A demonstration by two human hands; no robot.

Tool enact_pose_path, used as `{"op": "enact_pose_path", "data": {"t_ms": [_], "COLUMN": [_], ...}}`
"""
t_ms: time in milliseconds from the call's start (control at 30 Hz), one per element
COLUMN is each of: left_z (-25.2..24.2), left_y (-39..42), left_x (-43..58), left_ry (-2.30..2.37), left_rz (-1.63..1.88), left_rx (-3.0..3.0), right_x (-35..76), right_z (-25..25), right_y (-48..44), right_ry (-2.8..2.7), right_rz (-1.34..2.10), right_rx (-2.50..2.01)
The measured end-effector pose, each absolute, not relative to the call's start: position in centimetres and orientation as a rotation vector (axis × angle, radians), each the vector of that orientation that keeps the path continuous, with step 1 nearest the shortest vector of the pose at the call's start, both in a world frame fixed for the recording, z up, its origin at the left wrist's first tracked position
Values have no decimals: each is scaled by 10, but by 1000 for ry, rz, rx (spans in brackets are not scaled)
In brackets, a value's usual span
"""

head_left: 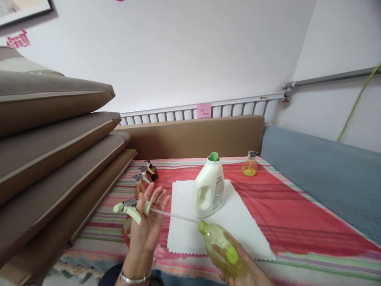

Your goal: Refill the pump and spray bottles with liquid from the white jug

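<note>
Closest in, the right hand (253,272) wraps a tilted, translucent yellow-green plastic bottle (218,242). At nine o'clock from it, the left hand (151,224), fingers loosely spread, pins a pale-green plastic trigger spray head (132,212) under its thumb. That head is off, collar unseated; its thin tube (175,215) ends at the bottle's mouth, perhaps inside. A white plastic jug (210,178) crowds twelve; orange and dark pump bottles (154,173) stand at ten.

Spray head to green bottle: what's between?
Head view: a thin tube runs from the spray head to the mouth of the green bottle, partly over the white cloth.
</note>
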State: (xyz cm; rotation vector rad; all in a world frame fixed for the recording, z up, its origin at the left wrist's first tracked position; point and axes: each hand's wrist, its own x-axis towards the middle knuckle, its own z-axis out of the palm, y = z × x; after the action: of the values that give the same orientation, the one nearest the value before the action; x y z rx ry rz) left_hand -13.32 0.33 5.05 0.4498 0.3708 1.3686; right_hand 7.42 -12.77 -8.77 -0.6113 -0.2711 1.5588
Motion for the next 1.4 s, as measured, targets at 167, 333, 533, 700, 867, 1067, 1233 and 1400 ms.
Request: {"op": "enact_pose_path", "data": {"t_ms": [167, 333, 533, 700, 867, 1067, 1233, 1400], "left_z": [45, 33, 27, 30, 34, 32, 20, 10], "left_y": [-1, -20, -35, -33, -29, -35, -32, -29], "left_x": [-126, -98, -82, -86, -92, -88, -80, -75], "left_ry": [359, 351, 395, 385, 402, 506, 502, 464], "left_rz": [1325, 1249, 1178, 1201, 1298, 1364, 1363, 1304], "left_rx": [525, 702, 726, 727, 755, 897, 888, 858], "right_x": [69, 54, 39, 37, 39, 32, 28, 25], "right_z": [-76, -54, -48, -48, -41, -32, -36, -38], "right_y": [-128, -121, -107, -109, -116, -121, -122, -122], "right_ry": [-289, -303, -272, -305, -395, -537, -565, -564], "right_rz": [1535, 1507, 1265, 1161, 1030, 857, 882, 933], "right_rx": [-617, -723, -811, -801, -904, -950, -915, -861]}}
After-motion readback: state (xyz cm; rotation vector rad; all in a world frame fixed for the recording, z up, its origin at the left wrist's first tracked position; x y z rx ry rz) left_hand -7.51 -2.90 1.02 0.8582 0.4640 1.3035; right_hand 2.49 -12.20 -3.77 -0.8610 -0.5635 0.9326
